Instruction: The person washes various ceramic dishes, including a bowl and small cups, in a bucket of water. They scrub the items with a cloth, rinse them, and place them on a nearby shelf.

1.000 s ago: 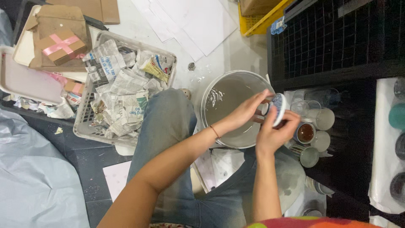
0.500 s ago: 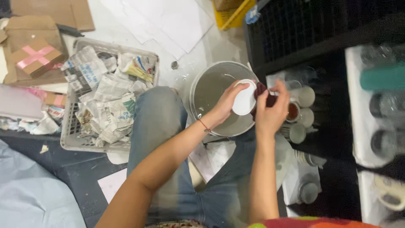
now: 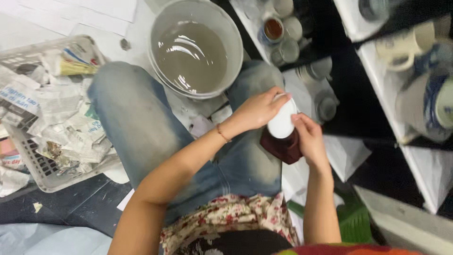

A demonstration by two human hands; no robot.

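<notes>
The left hand [image 3: 257, 111] curls over the upper edge of a small white dish [image 3: 281, 123], fingers wrapped round its rim and thumb pressed against its near side. The right hand [image 3: 309, 137] meets it from below, fingers closed on the dish's lower edge and on a dark red cloth [image 3: 282, 147] that hangs under the dish and against the palm. The dish sits between the 2 hands, tilted, its plain white face turned toward the camera, above the person's right knee. A thin red bracelet [image 3: 222, 133] circles the left wrist.

Beyond the hands, a pale round bucket [image 3: 160, 28] stands between the knees, touching the jeans [image 3: 137, 123]; it holds murky grey water with light glinting on the surface. To the right of the bucket, several small cups [image 3: 288, 33] stand in a cluster on the floor; 1 shows a brown inside, the others look pale and blurred. Farther right, a white shelf [image 3: 424, 174] carries a cream mug [image 3: 401, 45] and blue-and-white ceramic pieces [image 3: 434, 101], out of focus.

To the left, well apart from the hands, a light plastic basket [image 3: 45, 172] is filled with crumpled newspaper [image 3: 61, 108]. White paper sheets [image 3: 71, 12] lie on the floor above it.
</notes>
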